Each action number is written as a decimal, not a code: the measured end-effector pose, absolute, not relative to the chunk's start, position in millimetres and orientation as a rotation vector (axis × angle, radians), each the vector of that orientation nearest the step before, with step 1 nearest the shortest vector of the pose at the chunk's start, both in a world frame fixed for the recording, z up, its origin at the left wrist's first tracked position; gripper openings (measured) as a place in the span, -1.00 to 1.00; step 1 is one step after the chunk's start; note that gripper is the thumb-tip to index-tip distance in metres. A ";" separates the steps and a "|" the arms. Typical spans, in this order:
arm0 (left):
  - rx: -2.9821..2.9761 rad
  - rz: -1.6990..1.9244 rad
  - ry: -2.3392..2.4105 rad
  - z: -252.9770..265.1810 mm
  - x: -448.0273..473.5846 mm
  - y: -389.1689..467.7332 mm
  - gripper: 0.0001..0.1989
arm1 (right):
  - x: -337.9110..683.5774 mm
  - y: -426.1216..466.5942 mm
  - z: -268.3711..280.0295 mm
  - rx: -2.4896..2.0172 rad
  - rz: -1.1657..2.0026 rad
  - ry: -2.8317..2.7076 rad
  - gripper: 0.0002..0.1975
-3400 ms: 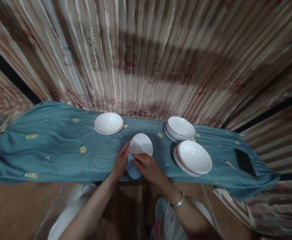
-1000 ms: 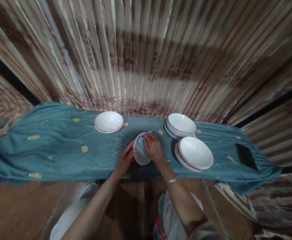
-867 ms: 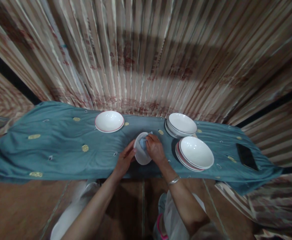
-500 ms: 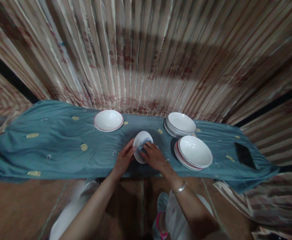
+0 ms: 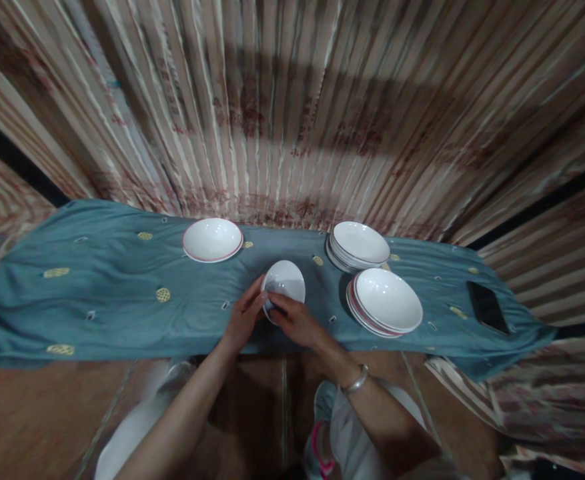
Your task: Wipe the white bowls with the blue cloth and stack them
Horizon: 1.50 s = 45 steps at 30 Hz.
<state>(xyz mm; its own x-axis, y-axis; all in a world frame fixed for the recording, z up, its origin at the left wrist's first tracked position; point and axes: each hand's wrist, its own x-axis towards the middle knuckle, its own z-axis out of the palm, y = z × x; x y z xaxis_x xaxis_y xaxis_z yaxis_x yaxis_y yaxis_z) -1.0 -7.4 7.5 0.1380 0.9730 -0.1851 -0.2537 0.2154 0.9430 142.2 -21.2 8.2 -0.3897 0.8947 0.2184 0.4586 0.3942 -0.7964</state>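
A small white bowl [image 5: 289,279] is tilted up over the near middle of the cloth-covered table, its hollow side facing me. At its left rim, my left hand [image 5: 243,319] grips it with thumb and fingers. My right hand [image 5: 295,320] is closed at the lower inside of the bowl, its fingertips close to the left thumb. A bluish-grey cloth in the right hand is almost wholly hidden by the fingers now; only a dim greyish patch shows at the bowl's left inside.
A red-rimmed white bowl [image 5: 213,240] stands at the back left, apparently on another. Two stacks of bowls stand on the right: a dark-rimmed back stack [image 5: 361,243] and a nearer stack [image 5: 387,301]. A black phone [image 5: 487,307] lies farther right on the teal tablecloth [image 5: 122,293]. Curtains [image 5: 272,120] hang behind.
My right hand has slid left and down inside the bowl, towards my left hand. The bluish cloth that showed under its fingers is now mostly hidden. My left hand keeps its grip.
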 end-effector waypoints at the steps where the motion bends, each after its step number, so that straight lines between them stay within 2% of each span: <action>1: 0.923 1.096 1.024 6.7 -1.1 -7.2 -0.38 | 140.4 -21.4 7.6 -1.158 0.846 -1.990 -0.57; 10: 0.938 1.083 1.009 5.8 -2.8 -8.2 -0.38 | 133.7 -11.1 -11.8 -1.455 0.541 -2.089 -0.46; 15: 0.928 1.070 1.027 9.2 -2.3 -9.8 -0.38 | 140.4 -8.8 -9.3 -1.633 0.243 -2.234 -0.52; 20: 0.922 1.071 1.019 10.1 -1.9 -10.4 -0.36 | 147.4 -13.7 -1.9 -1.754 0.185 -2.331 -0.58; 24: 0.899 1.071 1.030 10.0 -1.8 -10.5 -0.37 | 150.7 -18.1 1.6 -1.645 0.312 -2.401 -0.62; 31: 0.911 1.099 1.014 10.6 -1.3 -11.3 -0.43 | 149.4 -23.9 13.8 -1.444 0.715 -2.319 -0.63; 39: 0.900 1.105 1.006 8.0 -2.4 -9.7 -0.40 | 150.4 -26.2 20.9 -1.168 1.079 -2.007 -0.79; 45: 0.865 1.105 0.985 2.6 -4.6 -7.5 -0.38 | 161.6 -26.3 30.0 -1.139 1.377 -1.850 -0.73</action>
